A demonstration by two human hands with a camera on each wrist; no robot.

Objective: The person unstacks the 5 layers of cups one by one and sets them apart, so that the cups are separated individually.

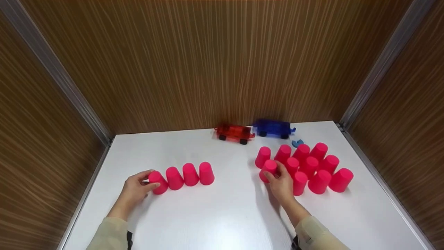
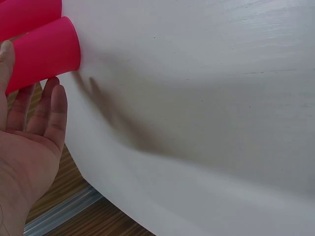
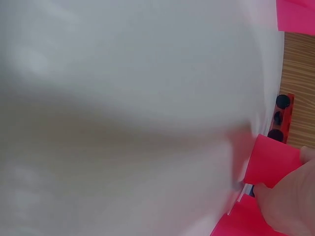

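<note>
Four-in-line is avoided here: several upside-down pink cups (image 1: 190,174) stand in a row on the left of the white table. My left hand (image 1: 136,187) has its thumb and fingers about the leftmost cup (image 1: 158,182); the left wrist view shows the thumb on that cup (image 2: 47,53) and the other fingers beneath it. On the right, my right hand (image 1: 282,182) pinches a pink cup (image 1: 268,170) between thumb and fingers, at the left edge of a cluster of upside-down pink cups (image 1: 319,181). In the right wrist view the held cup (image 3: 273,161) looks slightly off the table.
A red toy car chassis (image 1: 234,133) and a blue one (image 1: 274,128) sit at the table's back edge. A small blue curved piece (image 1: 297,143) lies behind the cluster. Wood-grain panels (image 1: 222,69) enclose the table (image 1: 222,215) at the back and sides.
</note>
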